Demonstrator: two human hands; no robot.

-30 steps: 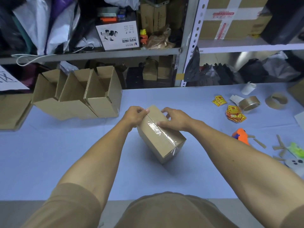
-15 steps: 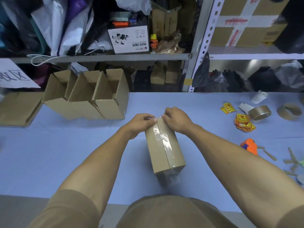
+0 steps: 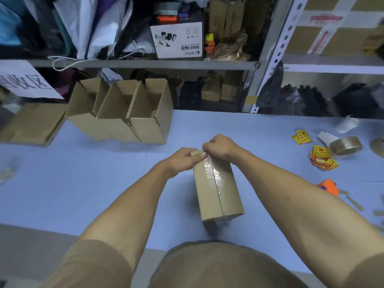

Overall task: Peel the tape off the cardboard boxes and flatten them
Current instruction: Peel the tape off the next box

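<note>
While left grip [image 3: 182, 161] clasps sealed box [image 3: 216, 190] far end, right grip [image 3: 220, 147] pinches tape [image 3: 213, 173] there

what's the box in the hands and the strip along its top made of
The closed brown box looks like matte corrugated cardboard: dull tan faces, folded flaps meeting at a centre seam. The glossy clear strip along that seam is probably plastic packing tape, since it glints and wrinkles.

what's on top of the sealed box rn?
Clear tape runs along the sealed box top seam. Left hand and right hand cover its far end; whether it is lifted there is hidden.
</note>
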